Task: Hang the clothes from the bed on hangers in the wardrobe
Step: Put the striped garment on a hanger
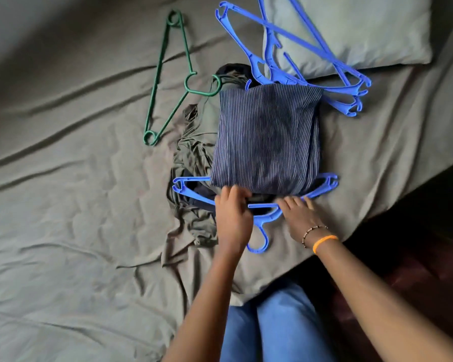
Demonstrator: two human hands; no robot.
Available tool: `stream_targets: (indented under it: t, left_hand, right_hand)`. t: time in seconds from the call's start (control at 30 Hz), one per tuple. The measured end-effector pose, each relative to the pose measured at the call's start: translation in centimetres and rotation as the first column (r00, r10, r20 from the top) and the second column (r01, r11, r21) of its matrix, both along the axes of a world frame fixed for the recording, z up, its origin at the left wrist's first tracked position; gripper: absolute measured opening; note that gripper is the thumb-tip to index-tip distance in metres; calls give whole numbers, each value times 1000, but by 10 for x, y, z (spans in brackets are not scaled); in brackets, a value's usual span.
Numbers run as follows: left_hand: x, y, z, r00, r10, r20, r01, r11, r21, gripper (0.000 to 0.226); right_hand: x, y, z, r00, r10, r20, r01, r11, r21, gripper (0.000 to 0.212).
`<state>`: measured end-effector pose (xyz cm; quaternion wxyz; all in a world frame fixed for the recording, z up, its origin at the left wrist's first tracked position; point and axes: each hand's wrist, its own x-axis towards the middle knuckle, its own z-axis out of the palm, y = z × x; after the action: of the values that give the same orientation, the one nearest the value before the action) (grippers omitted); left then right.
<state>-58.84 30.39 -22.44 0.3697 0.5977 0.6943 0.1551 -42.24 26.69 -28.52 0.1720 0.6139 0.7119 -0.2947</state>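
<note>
The folded navy garment with thin white pinstripes lies flat on the bed's grey-green sheet, its near edge lapping over the bright blue plastic hanger that lies crosswise just in front of it, hook toward the person. By my reading the step in hand is getting this garment onto that hanger; nothing is hung yet, and the wardrobe is out of view. The next move likely calls for drawing the cloth over or through the hanger's bar so both lift together without the fold slipping off. The left hand reaches forward, fingers curled at the garment's near left corner, apparently pinching the cloth. The right hand, wrist wearing a beaded bracelet and an orange band, lies on the hanger's right arm by the near right corner; whether its grip is clenched on the plastic or merely pressing I cannot tell. Left of the garment sprawls a crumpled olive cloth; farther left lies a green hanger; beyond its far edge, a heap of blue hangers overlaps a grey pillow.
</note>
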Motion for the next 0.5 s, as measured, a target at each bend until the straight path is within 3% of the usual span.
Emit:
stream_targets:
  t: [0.1,0.17,0.23,0.33,0.5]
  left_hand:
    - [-18,-42,-4,894,423,149,-386,895,-225,26]
    - [-28,-53,-1,836,533,131,-482,827,-289,25]
    - [-34,-52,7,852,502,147,-440,840,-318,33]
    - [-31,-37,29,893,340,295,-249,919,-304,40]
    - [-15,-12,84,885,130,447,-82,989,-125,45]
  right_hand:
    - [-12,3,12,968,-116,-224,150,979,140,18]
    - [-20,15,37,896,-236,-377,323,928,187,17]
    - [-28,28,71,807,-330,-490,495,830,256,22]
    - [-33,52,129,749,-352,-561,633,632,448,18]
    - [-20,68,229,503,-452,-737,863,304,403,39]
